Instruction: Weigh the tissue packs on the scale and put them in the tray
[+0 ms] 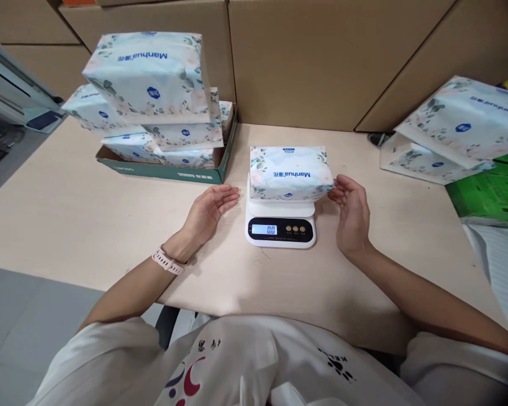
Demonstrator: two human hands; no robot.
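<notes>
A white digital kitchen scale stands on the table before me, its lit display reading 0.0. On its platform lies a pack of tissues, white and pale blue with leaf print and "Manhua" lettering. My left hand is just left of the scale, palm inward, fingers stretched out and holding nothing. At the pack's right end is my right hand, open, with its fingers slightly bent; the fingertips are at the pack's corner, and I cannot tell whether they touch it.
A green open carton at the back left holds several tissue packs, stacked above its rim. More tissue packs are piled at the right beside a green crate. Large cardboard boxes form a wall behind the table.
</notes>
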